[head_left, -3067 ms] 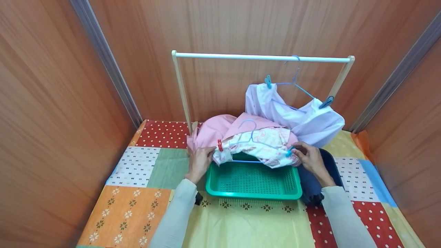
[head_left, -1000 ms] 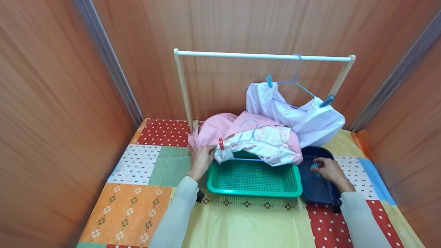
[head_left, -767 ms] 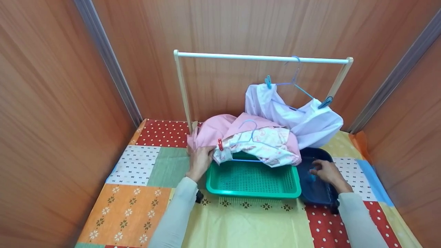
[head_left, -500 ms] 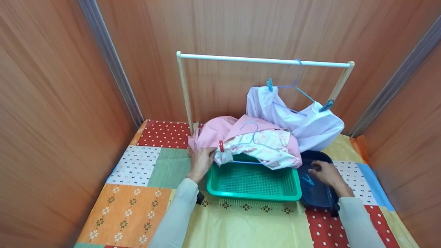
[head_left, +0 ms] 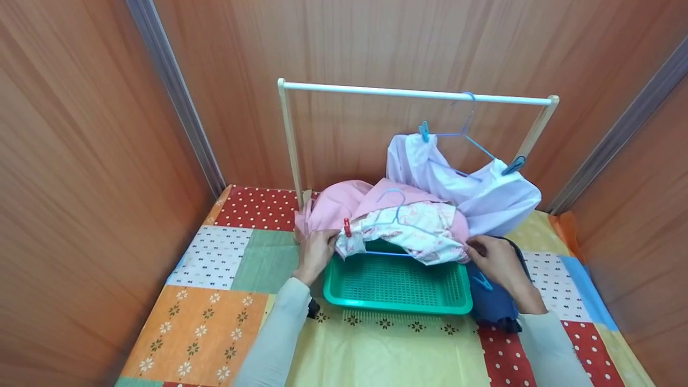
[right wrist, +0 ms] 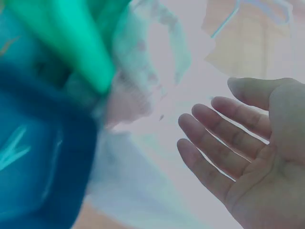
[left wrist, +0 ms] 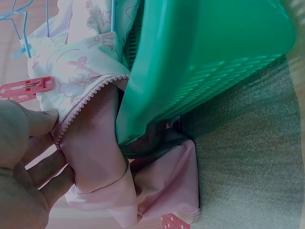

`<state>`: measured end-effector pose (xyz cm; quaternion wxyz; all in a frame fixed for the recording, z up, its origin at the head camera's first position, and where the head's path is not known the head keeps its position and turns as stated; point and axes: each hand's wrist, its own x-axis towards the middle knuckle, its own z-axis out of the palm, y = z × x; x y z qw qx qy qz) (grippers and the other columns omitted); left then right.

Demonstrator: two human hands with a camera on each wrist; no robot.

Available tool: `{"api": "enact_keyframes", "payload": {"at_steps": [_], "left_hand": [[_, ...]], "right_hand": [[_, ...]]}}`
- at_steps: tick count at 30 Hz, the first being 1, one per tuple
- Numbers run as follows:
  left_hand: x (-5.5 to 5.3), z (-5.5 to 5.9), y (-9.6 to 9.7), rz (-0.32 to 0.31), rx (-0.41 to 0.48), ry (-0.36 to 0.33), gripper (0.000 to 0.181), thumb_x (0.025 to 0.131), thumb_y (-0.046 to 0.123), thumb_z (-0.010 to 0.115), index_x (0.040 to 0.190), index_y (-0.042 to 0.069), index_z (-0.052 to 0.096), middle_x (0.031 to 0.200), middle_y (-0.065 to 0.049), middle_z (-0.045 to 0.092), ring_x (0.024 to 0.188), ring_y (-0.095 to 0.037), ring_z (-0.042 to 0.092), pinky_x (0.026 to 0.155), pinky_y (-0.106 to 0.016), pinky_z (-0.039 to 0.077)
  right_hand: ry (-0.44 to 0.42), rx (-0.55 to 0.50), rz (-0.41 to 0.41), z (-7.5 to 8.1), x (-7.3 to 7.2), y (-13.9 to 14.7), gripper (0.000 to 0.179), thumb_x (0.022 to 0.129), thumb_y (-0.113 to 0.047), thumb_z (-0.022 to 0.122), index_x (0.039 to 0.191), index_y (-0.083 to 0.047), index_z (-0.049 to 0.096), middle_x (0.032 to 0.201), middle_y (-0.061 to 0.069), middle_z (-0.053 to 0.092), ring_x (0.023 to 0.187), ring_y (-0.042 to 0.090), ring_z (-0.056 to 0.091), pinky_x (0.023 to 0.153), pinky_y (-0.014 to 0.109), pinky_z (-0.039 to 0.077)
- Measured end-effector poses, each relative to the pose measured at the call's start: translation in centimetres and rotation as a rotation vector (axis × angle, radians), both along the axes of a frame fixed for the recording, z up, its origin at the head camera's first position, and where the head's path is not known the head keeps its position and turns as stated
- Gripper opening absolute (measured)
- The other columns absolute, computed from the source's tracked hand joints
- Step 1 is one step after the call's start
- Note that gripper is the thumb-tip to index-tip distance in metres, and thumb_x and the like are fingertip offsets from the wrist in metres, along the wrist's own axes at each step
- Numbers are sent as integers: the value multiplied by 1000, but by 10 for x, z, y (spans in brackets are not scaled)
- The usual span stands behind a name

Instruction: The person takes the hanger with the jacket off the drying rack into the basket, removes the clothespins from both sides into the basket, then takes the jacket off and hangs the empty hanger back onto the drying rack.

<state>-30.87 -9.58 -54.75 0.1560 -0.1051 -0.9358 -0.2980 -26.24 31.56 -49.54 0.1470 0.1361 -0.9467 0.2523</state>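
Observation:
A white printed garment (head_left: 432, 217) with a pink back lies over the green basket's rear, a blue hanger (head_left: 398, 208) at its top. My left hand (head_left: 316, 253) pinches its left edge between thumb and fingers, beside a red clothespin (left wrist: 27, 88) clipped on it. My right hand (head_left: 500, 263) is at the garment's right end in the head view; in the right wrist view its fingers are extended, slightly bent, and hold nothing. Below that hand, a blue clothespin (head_left: 482, 281) lies in the dark blue tray (head_left: 493, 312), which the hand partly covers.
The green basket (head_left: 398, 307) stands in front of the garment. Behind is a rack (head_left: 371, 90) with a pale lilac garment (head_left: 484, 196) on a hanger, held by two clothespins. Wooden panels enclose three sides of the patchwork cloth (head_left: 204, 328).
The right hand took the blue clothespin from the garment's right side, let it drop into the tray, then came back to the garment's right end. The left hand kept its place.

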Motion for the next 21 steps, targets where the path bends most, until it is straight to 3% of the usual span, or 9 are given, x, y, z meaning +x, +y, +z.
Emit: {"api": "enact_keyframes", "payload": {"at_steps": [5, 9, 21], "left_hand": [[0, 0, 0, 6, 11, -3, 20, 96, 14, 64, 112, 13, 75, 85, -5, 75, 70, -16, 61, 67, -34, 51], [-1, 0, 1, 12, 0, 15, 19, 95, 15, 65, 110, 15, 76, 84, -5, 75, 72, -16, 63, 68, -34, 52], [-2, -1, 1, 4, 22, -16, 21, 95, 13, 64, 113, 11, 75, 101, -7, 77, 91, -19, 71, 84, -40, 58]], "right_hand": [[54, -59, 91, 17, 2, -32, 19, 92, -16, 68, 105, -3, 72, 97, 12, 75, 87, 26, 71, 77, 48, 57], [100, -95, 169, 25, 2, -54, 17, 92, -15, 69, 104, -5, 73, 99, 9, 75, 90, 24, 72, 78, 46, 58], [184, -118, 344, 25, -16, -118, 19, 93, -16, 68, 110, -9, 71, 105, 8, 74, 95, 22, 71, 81, 41, 58]]}}
